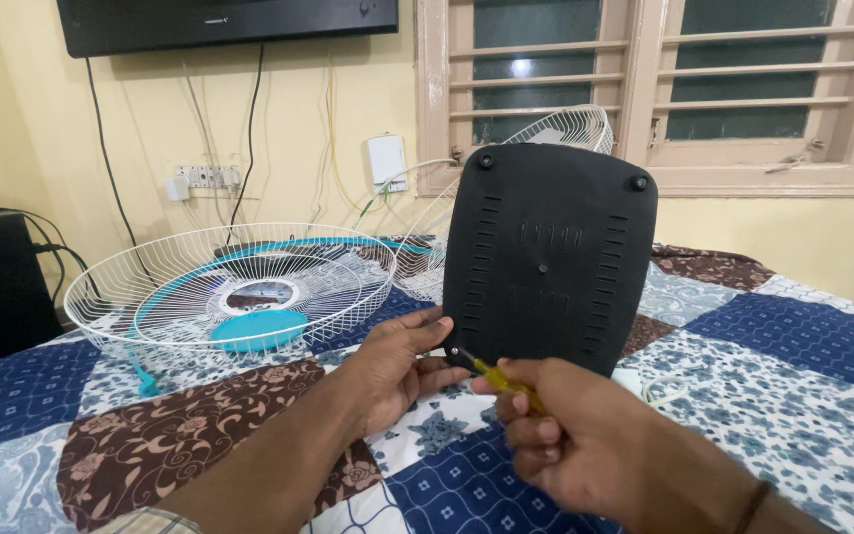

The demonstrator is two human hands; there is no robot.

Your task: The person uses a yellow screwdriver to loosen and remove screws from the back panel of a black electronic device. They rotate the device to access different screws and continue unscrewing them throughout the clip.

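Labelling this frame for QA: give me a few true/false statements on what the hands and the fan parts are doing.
1. The left hand steadies the black plastic vented base panel at its lower left corner. True.
2. The right hand holds a yellow-handled screwdriver with its tip at that corner. True.
3. The panel lies flat on the patchwork bedspread. False: it is held upright.
4. The white wire fan guard with a teal centre cap sits on the right of the panel. False: it lies to the left.
5. The right hand is empty. False: its fingers grip the screwdriver.

Black base plate, yellow screwdriver, white grille (teal hub), blue-brown floral patchwork bedspread.
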